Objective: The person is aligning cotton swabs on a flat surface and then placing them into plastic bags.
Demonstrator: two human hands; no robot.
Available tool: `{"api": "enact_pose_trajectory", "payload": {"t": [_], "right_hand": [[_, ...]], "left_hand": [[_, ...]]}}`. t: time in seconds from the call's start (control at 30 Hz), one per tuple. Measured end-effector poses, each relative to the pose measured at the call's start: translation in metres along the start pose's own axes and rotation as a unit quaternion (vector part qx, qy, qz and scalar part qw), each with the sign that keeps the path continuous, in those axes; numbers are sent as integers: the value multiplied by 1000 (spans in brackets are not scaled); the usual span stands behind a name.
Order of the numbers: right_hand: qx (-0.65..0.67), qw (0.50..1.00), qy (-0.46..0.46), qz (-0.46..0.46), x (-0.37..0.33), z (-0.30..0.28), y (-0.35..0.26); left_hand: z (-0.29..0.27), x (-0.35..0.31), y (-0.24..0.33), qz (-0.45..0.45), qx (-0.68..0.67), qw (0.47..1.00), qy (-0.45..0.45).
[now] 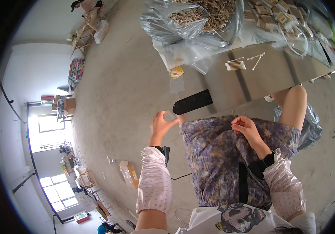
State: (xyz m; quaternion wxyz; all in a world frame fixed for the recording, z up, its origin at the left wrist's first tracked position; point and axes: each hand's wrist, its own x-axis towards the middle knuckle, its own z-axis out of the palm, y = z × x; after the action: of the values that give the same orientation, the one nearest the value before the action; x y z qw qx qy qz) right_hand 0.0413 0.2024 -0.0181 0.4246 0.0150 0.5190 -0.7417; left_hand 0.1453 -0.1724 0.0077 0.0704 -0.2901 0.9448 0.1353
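Note:
My left hand (161, 124) is held out beside the table's left corner, thumb and fingers closed around a small clear plastic piece (170, 114), perhaps a little bag. Just beyond it a black flat strip (193, 101) with a rounded end lies at the table edge. My right hand (247, 129) hovers above my lap with its fingers curled together; whatever they hold, if anything, is hidden. On the metal table (230, 87) a small row of cotton swabs (235, 66) lies side by side, with a few loose swabs (257, 60) to its right.
A grey plastic bag (163, 27) full of cotton swabs (218, 13) stands at the table's back. Bundled swab packs (271, 17) are heaped at the back right. A clear packet with a yellow label (177, 72) hangs at the left edge. A cardboard box (129, 174) sits on the floor.

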Motion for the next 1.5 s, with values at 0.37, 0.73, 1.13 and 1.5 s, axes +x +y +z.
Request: {"api": "enact_pose_trajectory", "payload": {"t": [0.37,0.73,1.13,1.5], "right_hand": [[-14,1000,3,-9,1,-9,12],[-26,999,15,-12,3,-11,12],[-20,999,26,-8,2,-12,13],[-25,999,26,-6,2,-9,10]], "left_hand": [[8,6,10,65,11,995,68],[24,12,4,81,23,990,111],[18,16,21,75,-26,992,100],[-8,26,44,205,52,977,20]]}}
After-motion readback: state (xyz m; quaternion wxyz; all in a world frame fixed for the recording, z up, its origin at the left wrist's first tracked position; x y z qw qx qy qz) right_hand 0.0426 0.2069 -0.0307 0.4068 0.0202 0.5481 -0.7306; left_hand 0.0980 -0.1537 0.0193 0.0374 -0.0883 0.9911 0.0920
